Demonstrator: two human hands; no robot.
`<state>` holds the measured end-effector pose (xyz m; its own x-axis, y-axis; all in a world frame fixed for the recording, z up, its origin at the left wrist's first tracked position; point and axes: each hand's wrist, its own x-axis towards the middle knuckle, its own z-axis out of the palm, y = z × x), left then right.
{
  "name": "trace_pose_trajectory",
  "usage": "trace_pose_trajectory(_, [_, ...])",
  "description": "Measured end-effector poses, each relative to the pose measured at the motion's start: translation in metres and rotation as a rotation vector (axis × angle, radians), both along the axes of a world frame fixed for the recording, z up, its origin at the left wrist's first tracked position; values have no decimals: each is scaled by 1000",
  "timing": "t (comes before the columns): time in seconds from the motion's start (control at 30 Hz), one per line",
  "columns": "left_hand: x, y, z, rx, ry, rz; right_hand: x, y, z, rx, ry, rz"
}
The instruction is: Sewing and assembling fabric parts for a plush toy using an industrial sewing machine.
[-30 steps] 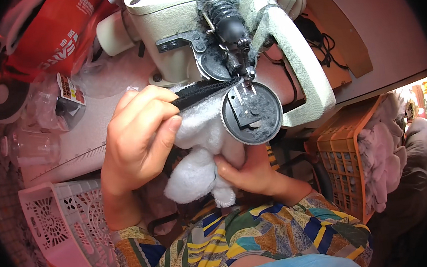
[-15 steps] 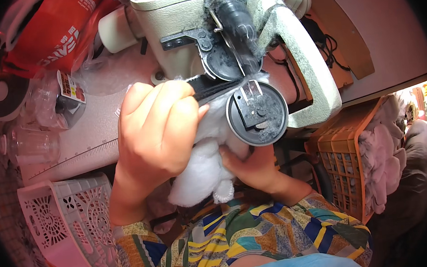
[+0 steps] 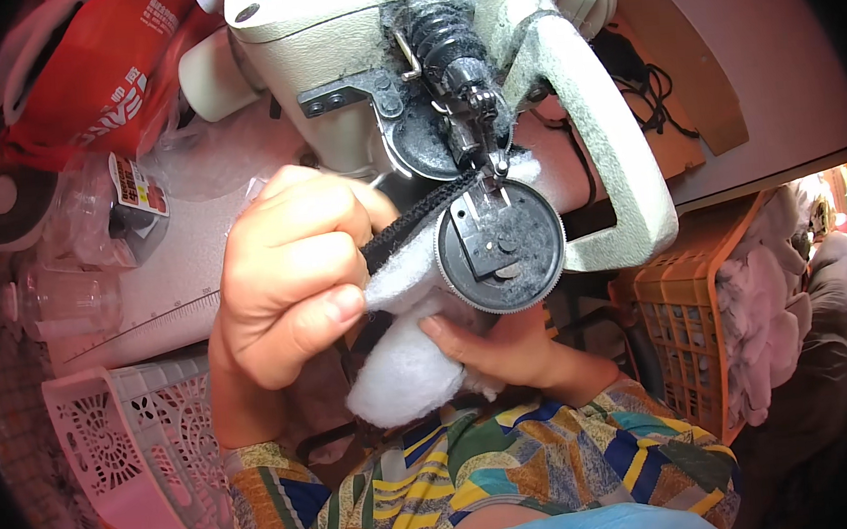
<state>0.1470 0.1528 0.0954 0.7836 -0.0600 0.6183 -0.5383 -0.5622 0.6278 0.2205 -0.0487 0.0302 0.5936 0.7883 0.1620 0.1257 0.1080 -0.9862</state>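
Note:
A cream sewing machine (image 3: 317,44), dusted with lint, stands in front of me. At its round black disc (image 3: 542,255), a black knitted strip (image 3: 418,213) and a fluffy white fabric piece (image 3: 407,375) meet under the needle parts. My left hand (image 3: 290,270) is closed on the strip and the white edge beside it, left of the disc. Lower down, my right hand (image 3: 500,353) has its thumb pressed against the white piece. Its other fingers are hidden behind the fabric and below the disc.
An orange crate (image 3: 683,343) full of greyish soft pieces stands at the right. On the left are a white openwork basket (image 3: 172,423), a clear plastic jar (image 3: 73,302) and a red bag (image 3: 95,76). The machine's thick curved arm (image 3: 634,158) rises beside the disc.
My left hand has turned so its thumb shows, with the black strip now drawn out beside it. The right thumb has shifted slightly left and down. The blurred needle parts are now sharp.

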Motion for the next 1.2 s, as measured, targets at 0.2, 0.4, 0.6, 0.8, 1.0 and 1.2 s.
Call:
trace_pose_trajectory(0.2, [-4,-1,9,57,94,206,1,-1,-8,4,158,29])
trace_pose_trajectory(0.4, [-14,-7,5,224,-2,354,2,1,-17,36,122,8])
trace_pose_trajectory(0.6, [-7,-19,-3,374,-223,478,2,3,-12,19,124,-67])
trace_pose_trajectory(0.8, [7,-27,-5,463,-330,481,16,-5,-13,-14,-10,-89])
trace_pose_trajectory(1.0, [8,-35,3,387,-198,437,16,-7,-2,37,47,-137])
trace_pose_trajectory(1.2, [-4,-8,18,118,94,32,13,-6,3,32,-134,2])
